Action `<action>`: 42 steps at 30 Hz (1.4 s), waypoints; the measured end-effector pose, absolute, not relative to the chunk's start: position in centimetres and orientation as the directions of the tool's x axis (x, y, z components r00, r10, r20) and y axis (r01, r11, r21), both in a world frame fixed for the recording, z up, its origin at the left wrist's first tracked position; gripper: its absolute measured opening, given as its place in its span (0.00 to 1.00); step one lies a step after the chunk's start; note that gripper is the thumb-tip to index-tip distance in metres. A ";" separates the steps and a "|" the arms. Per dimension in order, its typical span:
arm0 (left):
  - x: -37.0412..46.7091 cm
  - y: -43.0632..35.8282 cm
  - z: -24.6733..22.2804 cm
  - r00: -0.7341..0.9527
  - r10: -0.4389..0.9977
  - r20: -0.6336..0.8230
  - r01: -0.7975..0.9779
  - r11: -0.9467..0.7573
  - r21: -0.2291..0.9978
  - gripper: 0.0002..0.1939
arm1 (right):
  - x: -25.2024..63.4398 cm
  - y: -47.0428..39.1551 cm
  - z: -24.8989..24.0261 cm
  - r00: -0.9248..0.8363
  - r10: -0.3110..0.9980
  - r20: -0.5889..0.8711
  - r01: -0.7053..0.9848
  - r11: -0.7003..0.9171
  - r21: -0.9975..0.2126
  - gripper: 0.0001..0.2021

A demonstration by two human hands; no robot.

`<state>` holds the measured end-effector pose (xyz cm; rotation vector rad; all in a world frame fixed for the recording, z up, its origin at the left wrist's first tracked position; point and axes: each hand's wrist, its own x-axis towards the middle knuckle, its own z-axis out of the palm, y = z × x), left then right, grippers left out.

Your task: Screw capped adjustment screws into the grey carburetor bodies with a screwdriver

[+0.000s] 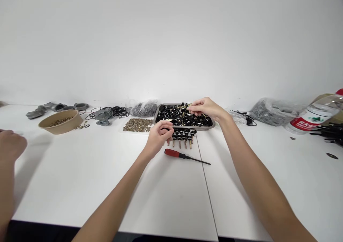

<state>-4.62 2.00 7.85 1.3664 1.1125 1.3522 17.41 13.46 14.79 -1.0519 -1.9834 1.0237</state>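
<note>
A metal tray (211, 126) at the back centre is full of small black and brass parts. My right hand (203, 107) is over its right part, fingers pinched round a small brass-coloured part (190, 108). My left hand (160, 135) hovers by the tray's front left corner, fingers curled; whether it holds anything is too small to tell. Several black parts with brass stems (184, 137) lie in rows in front of the tray, just right of my left hand. Nearer to me lies a screwdriver (173, 153) with a red and black handle, its shaft pointing right.
Brass pieces (138, 125) lie left of the tray, a plastic bag (144, 109) behind them. Further left are grey parts (104, 115) and a tan bowl (63, 127). Another person's hand (12, 144) is at the left edge. A bag (273, 111) and a bottle (313, 117) stand right.
</note>
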 end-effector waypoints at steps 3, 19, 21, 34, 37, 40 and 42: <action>-4.3 2.1 7.7 -0.030 0.938 0.345 0.064 -0.343 0.937 0.26 | 14.9 11.7 15.1 -0.636 0.765 0.099 0.186 0.276 -0.943 0.13; -5.2 2.3 8.0 -0.172 0.813 0.557 0.061 -0.555 0.830 0.12 | 10.6 10.4 12.5 -0.714 0.700 -0.009 -0.026 -0.039 -0.999 0.17; -5.4 2.2 8.2 -0.148 0.820 0.554 0.079 -0.548 0.833 0.12 | 10.7 10.5 12.4 -0.724 0.690 -0.017 -0.045 -0.073 -0.996 0.18; -8.0 2.3 9.6 0.287 0.882 0.373 0.297 -0.452 0.841 0.08 | 11.3 9.4 12.8 -0.698 0.713 -0.068 0.147 0.050 -0.988 0.19; -7.9 2.7 9.4 0.110 0.877 0.467 0.386 -0.471 0.793 0.08 | 11.2 9.0 12.8 -0.616 0.787 0.035 0.090 0.115 -0.989 0.19; -7.8 2.7 9.5 0.006 0.896 0.444 0.323 -0.422 0.847 0.08 | 10.7 8.6 12.7 -0.520 0.830 0.201 0.036 0.257 -0.966 0.18; -7.8 2.5 9.8 0.012 0.927 0.376 0.199 -0.371 0.907 0.11 | 10.1 8.2 12.7 -0.468 0.834 0.293 0.024 0.344 -0.939 0.18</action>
